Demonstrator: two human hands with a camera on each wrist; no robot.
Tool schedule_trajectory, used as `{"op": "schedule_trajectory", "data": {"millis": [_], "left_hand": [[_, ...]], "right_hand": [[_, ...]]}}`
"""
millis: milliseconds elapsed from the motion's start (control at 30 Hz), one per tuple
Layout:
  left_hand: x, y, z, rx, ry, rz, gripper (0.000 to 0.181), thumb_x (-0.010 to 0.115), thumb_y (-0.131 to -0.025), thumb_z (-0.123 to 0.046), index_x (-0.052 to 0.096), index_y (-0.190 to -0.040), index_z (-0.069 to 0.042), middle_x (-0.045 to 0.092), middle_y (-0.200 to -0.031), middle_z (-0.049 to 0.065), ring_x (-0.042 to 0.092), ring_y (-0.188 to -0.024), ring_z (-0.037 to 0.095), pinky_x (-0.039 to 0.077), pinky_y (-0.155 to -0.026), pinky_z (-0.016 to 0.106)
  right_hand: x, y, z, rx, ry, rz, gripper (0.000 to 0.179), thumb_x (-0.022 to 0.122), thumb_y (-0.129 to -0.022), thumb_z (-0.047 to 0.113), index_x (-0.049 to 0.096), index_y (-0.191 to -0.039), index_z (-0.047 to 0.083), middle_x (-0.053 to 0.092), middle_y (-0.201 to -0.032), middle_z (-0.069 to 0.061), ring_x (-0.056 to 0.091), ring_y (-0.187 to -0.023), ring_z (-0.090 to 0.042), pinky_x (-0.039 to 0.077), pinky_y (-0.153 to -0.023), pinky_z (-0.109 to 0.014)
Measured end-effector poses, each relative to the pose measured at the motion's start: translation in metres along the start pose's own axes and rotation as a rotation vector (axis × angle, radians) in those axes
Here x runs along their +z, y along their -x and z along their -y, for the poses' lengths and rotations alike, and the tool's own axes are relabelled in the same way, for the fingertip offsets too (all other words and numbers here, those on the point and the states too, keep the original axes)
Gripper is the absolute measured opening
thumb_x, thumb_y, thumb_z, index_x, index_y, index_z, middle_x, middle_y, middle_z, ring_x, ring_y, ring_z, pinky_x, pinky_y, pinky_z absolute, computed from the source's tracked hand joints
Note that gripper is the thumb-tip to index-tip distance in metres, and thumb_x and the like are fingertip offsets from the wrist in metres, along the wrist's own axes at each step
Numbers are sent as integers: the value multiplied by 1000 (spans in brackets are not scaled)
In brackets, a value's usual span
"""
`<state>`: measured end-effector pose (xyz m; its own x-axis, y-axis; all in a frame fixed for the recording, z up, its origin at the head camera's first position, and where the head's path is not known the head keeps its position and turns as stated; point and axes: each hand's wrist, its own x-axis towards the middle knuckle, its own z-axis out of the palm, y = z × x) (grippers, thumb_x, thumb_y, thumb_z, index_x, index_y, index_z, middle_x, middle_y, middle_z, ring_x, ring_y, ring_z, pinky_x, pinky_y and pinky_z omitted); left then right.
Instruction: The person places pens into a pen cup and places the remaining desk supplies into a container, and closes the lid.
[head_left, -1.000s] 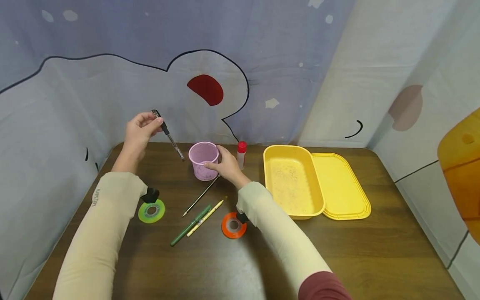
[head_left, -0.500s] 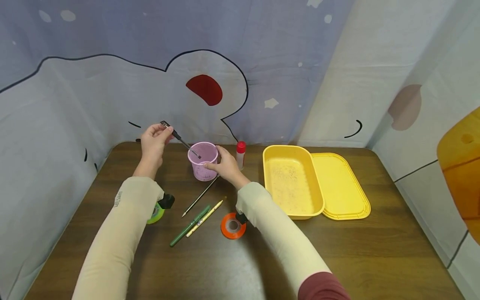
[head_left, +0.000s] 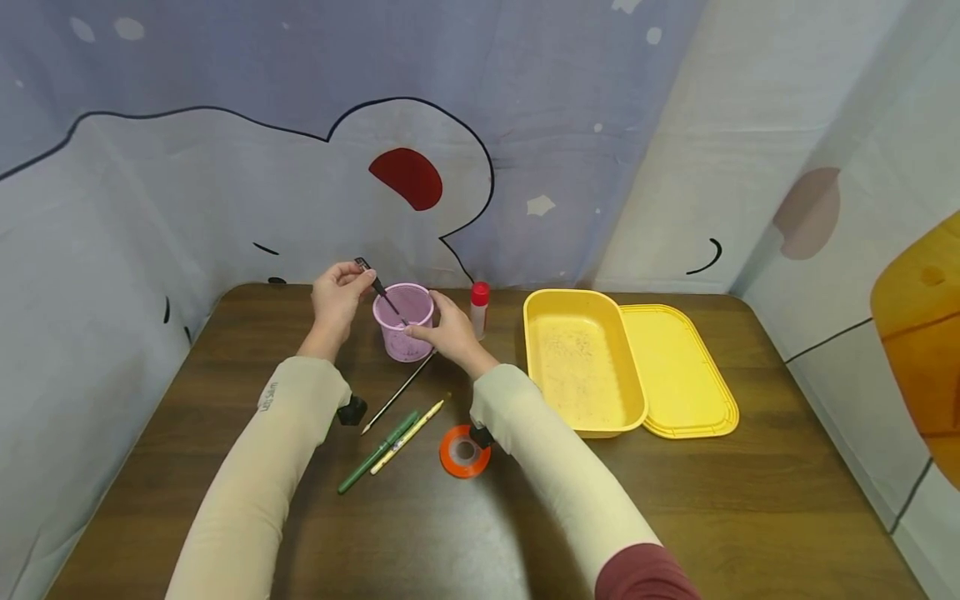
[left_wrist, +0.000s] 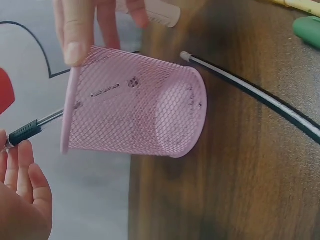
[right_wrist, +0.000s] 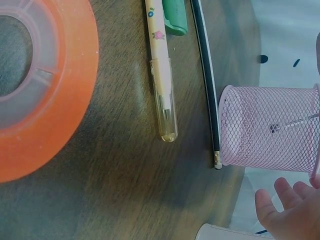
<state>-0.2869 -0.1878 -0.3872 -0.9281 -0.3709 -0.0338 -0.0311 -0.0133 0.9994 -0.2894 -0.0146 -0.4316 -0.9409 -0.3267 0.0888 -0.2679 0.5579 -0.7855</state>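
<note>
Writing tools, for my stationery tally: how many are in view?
4: the black pen in the left grip, partly inside the pink cup; the dark pencil, green pen and yellow pen on the table. The arms may hide others.

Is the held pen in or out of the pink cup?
The pen is partly in: its lower end shows through the mesh of the cup; the left hand pinches its upper part.

Pen (head_left: 379,287) in left fingers (head_left: 363,282), partway inside pink cup (head_left: 405,346) in right fingers (head_left: 422,333)

cream sleeves (head_left: 251,492), black wrist cameras (head_left: 352,410)
</note>
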Motion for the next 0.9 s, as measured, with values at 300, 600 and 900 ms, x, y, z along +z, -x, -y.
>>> {"op": "schedule_trajectory", "data": {"millis": [300, 600, 900], "left_hand": [[7, -1, 10, 3, -180, 0, 19, 65, -79, -17, 56, -92, -6, 55, -73, -8, 53, -67, 1, 47, -62, 14], [11, 0, 19, 17, -287, 5, 28, 65, -79, -21, 59, -99, -3, 59, -84, 0, 52, -72, 3, 44, -60, 11], [15, 1, 19, 50, -407, 42, 29, 62, -81, -20, 61, -105, -3, 64, -101, 14, 58, -87, 17, 46, -66, 17]], "right_hand": [[0, 0, 2, 11, -11, 3, 71, 71, -73, 31, 37, -133, 9, 45, -131, -6, 46, -116, -18, 40, -96, -33], [0, 2, 4, 10, -6, 6, 71, 71, -74, 30, 37, -132, 9, 45, -131, -7, 46, -116, -18, 40, -96, -33], [-1, 2, 4, -9, 16, 5, 70, 70, -74, 32, 38, -132, 10, 47, -129, -6, 47, -115, -19, 40, -96, -34]]}}
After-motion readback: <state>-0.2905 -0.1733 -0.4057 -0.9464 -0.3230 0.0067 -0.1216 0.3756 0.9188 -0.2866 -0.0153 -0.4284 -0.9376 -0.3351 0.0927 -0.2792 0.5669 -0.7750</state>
